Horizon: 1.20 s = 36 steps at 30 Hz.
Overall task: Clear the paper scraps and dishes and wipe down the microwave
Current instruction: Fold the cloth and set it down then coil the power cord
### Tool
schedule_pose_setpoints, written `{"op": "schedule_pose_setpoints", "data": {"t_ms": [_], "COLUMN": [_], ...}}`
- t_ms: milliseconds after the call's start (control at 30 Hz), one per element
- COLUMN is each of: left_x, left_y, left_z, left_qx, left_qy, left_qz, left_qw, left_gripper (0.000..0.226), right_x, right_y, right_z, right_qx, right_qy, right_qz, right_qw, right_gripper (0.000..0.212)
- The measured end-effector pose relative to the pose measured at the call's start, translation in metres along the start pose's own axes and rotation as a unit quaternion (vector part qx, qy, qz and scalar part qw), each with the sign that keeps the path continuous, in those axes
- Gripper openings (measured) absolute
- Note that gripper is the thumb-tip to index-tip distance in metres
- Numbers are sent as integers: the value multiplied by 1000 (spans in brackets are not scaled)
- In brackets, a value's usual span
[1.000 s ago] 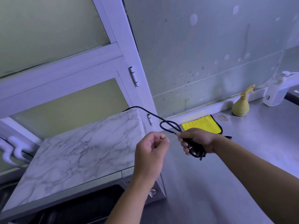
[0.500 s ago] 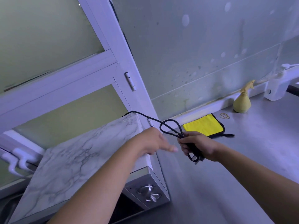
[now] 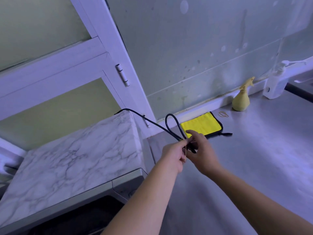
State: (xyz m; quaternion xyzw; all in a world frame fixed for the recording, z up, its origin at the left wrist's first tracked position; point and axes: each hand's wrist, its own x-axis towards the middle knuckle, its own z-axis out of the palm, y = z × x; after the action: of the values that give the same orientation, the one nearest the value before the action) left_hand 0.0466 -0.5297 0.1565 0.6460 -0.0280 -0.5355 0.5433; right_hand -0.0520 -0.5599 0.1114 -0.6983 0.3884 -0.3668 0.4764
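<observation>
The microwave [image 3: 81,160] with a marble-pattern top stands at the left on the steel counter. Its black power cord [image 3: 170,123] runs from the back corner and forms a loop over the counter. My right hand [image 3: 203,155] holds the folded cord bundle from the right, one finger pointing up. My left hand [image 3: 174,154] meets it from the left and pinches a thin tan rubber band [image 3: 186,150] against the cord. A yellow cloth [image 3: 201,125] with black edging lies flat by the wall, just behind my hands.
A yellow spray bottle [image 3: 241,101] and a white pump bottle [image 3: 275,85] stand by the back wall at the right. Loose rubber bands [image 3: 223,114] lie beside the cloth. A white-framed glass door [image 3: 108,53] rises behind the microwave. Bare steel counter [image 3: 254,167] spreads to the right.
My left hand moved from a raised fist in front of me across to the cord and now pinches the band at the bundle. My right hand kept hold of the cord.
</observation>
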Motion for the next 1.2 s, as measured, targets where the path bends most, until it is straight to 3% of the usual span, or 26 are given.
{"op": "schedule_pose_setpoints", "data": {"t_ms": [100, 267, 467, 567, 633, 800, 1033, 1200], "left_x": [5, 9, 9, 12, 12, 11, 10, 10], "left_y": [-2, -5, -8, -8, -10, -14, -18, -21], "left_z": [-4, -9, -14, -13, -11, -9, -16, -20], "left_qx": [16, 24, 27, 28, 25, 24, 35, 36], "left_qy": [13, 26, 34, 23, 10, -6, -1, 14], "left_qz": [3, 3, 3, 18, 29, 50, 68, 48], "left_qw": [1000, 999, 999, 999, 999, 998, 997, 998], "left_gripper": [23, 9, 13, 14, 15, 16, 10, 27], "right_x": [-8, -12, -25, -43, -51, -46, -47, -49], "right_y": [1, 0, -11, -16, -20, -38, -46, -45], "right_z": [2, 7, 3, 0, 1, 10, 18, 17], "right_qx": [59, 25, 0, 2, 4, 129, 216, 240], "right_qy": [12, 33, 13, 69, 103, 24, 42, 23], "right_qz": [11, 22, 19, -8, 31, 176, 233, 250], "right_qw": [998, 999, 1000, 998, 994, 976, 947, 938], "right_gripper": [55, 49, 37, 29, 16, 12, 23, 19]}}
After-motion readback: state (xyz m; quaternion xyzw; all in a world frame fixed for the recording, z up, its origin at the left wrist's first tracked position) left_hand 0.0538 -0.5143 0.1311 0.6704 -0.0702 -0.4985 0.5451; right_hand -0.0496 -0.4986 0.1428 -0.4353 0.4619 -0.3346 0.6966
